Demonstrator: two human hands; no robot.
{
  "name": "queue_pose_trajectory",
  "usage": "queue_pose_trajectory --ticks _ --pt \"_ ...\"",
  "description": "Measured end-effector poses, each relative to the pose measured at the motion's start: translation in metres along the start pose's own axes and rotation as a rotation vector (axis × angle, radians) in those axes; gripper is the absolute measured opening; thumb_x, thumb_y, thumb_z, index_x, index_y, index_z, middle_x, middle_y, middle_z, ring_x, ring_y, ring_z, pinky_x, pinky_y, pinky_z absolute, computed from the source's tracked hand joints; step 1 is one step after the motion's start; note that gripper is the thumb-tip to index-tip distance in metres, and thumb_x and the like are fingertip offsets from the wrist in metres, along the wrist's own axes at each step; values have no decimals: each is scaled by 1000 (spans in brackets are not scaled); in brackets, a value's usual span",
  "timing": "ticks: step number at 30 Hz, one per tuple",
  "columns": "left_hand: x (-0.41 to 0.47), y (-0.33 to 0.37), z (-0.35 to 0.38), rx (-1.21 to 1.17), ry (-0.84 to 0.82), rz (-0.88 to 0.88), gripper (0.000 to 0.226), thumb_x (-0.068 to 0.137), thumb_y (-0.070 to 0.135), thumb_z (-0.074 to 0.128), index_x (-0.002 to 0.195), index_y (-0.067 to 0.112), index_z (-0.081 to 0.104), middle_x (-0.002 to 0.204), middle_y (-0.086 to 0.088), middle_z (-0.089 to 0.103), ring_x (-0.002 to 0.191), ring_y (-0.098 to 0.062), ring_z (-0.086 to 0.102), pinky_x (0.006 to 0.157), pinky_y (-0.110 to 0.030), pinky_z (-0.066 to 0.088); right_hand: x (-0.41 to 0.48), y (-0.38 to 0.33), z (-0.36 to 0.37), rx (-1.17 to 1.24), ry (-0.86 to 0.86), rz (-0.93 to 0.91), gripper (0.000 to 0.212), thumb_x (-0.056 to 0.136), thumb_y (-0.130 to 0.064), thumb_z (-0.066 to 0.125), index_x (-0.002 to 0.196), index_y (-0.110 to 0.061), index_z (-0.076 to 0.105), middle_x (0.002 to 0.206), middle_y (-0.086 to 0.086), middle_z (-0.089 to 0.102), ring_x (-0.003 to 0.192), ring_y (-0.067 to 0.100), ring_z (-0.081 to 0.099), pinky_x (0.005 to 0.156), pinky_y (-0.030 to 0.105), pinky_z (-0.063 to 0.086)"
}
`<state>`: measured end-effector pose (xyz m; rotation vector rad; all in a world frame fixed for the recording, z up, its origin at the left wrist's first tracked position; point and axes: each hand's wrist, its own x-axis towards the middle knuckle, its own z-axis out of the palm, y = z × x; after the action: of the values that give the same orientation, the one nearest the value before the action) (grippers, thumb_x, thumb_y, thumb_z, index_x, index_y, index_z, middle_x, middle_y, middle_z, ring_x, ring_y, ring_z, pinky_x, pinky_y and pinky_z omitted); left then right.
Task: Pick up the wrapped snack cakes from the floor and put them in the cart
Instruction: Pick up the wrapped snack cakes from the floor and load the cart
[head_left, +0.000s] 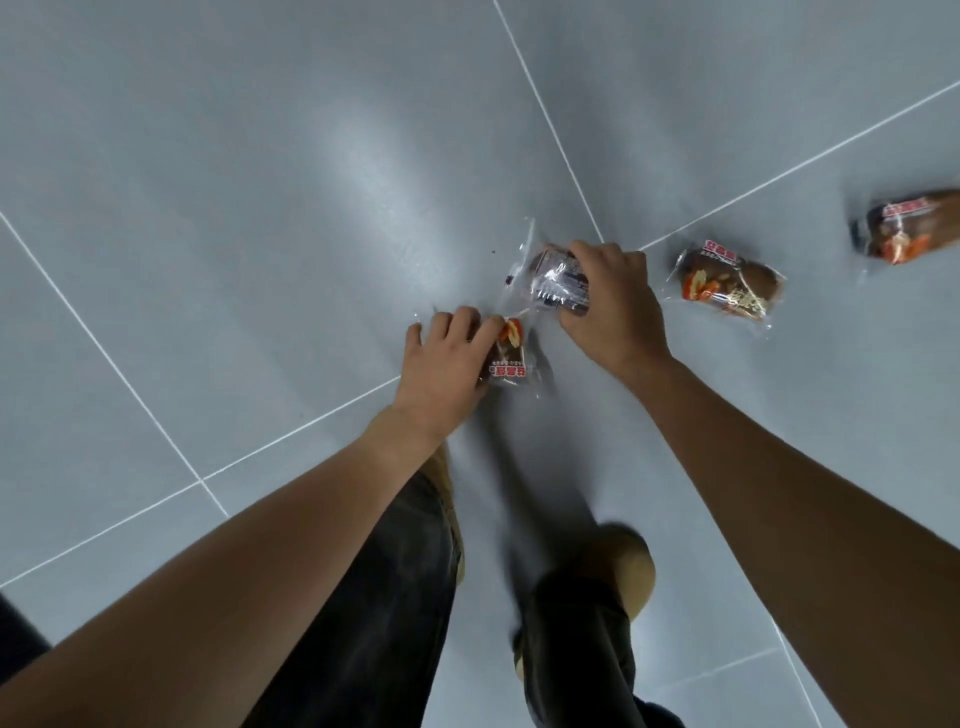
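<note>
left hand (441, 369) curling round one snack cake (508, 358), right hand (613, 306) gripping another cake (558, 283), two more cakes (730, 283) lying on the grey floor (260, 208)

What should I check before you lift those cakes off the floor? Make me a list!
1. The left grip holds the left snack cake: ok.
2. The right grip holds the right snack cake: ok.
3. Held cakes already off the floor: cannot tell.
4. The third snack cake and fourth snack cake collected: not ok, both lie on the floor to the right.
5. Cart located: not ok, it is out of view.
6. The shoe clear of the cakes: ok.
</note>
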<state>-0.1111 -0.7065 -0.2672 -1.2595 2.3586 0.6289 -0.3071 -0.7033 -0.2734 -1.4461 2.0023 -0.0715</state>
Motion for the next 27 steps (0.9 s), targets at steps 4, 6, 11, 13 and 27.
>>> queue_pose_trajectory --ticks 4,6,11,13,27 --pt "-29 12 -57 -94 78 -104 63 77 35 69 133 22 42 125 -5 49 111 -29 47 90 -44 40 -35 -9 -55 118 71 101 59 75 -18 71 130 -17 48 122 10 53 117 32 43 80 41 47" --pt "-47 22 -95 -196 102 -154 62 78 35 69 133 21 43 124 -6 49 110 -29 47 88 -42 41 -59 -17 -91 185 107 140 57 74 -17 69 128 -16 50 121 10 54 118 32 43 83 40 46" --pt "-96 65 -208 -486 161 -284 63 77 30 70 132 20 41 124 -7 46 111 -28 43 88 -44 44 -136 -51 -199 348 177 276 63 76 -21 69 135 -23 45 128 4 49 125 24 35 93 38 42" --pt "-117 90 -259 -593 193 -296 63 76 27 71 131 20 42 124 -6 46 112 -28 42 91 -43 43 -171 -66 -247 391 224 297 64 76 -22 69 135 -23 46 123 3 52 120 25 37 94 38 43" --pt "-231 268 -538 -705 74 105 60 69 29 74 122 20 48 116 -8 57 105 -35 56 89 -50 49 -427 -122 -502 625 717 628 60 75 -24 73 131 -20 52 113 3 56 107 24 44 89 23 36"
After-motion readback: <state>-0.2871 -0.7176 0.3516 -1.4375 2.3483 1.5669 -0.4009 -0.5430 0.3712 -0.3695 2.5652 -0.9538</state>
